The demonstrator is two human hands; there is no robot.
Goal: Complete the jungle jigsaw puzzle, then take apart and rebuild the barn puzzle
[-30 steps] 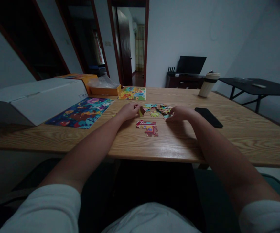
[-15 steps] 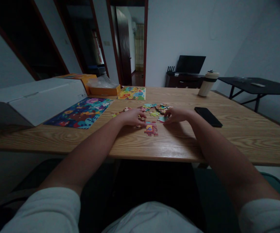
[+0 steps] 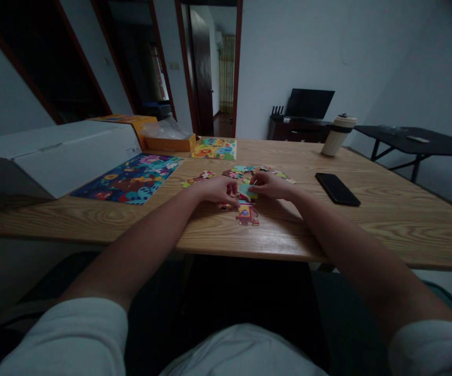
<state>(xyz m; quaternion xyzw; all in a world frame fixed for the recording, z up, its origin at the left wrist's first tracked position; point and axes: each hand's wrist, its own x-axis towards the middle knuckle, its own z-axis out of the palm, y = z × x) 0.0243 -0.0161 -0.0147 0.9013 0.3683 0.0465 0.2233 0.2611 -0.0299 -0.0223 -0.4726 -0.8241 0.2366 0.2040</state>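
Joined jigsaw pieces [image 3: 247, 213], red with a yellow and purple picture, lie flat near the front of the table. My left hand [image 3: 220, 190] rests at their upper left, its thumb and fingers curved but apart, the thumb at the pieces' edge. Just above them is a light green-blue puzzle piece [image 3: 245, 189], pinched at its right side by my right hand [image 3: 270, 186]. Whether this piece touches the joined ones is hard to see. Loose puzzle pieces [image 3: 244, 169] are spread behind both hands, and a few are partly covered by my left hand.
Left of the hands lie a dark blue picture sheet [image 3: 132, 177] and a long white box [image 3: 77, 151]. Behind are an orange tray [image 3: 171, 143] with clear plastic and a yellow picture sheet [image 3: 214, 149]. A phone [image 3: 337, 188] and a tumbler [image 3: 339, 136] stand to the right.
My right hand has moved left with the green-blue piece, bringing it above the joined pieces. The joined pieces have shifted slightly nearer me; my left hand stays beside them.
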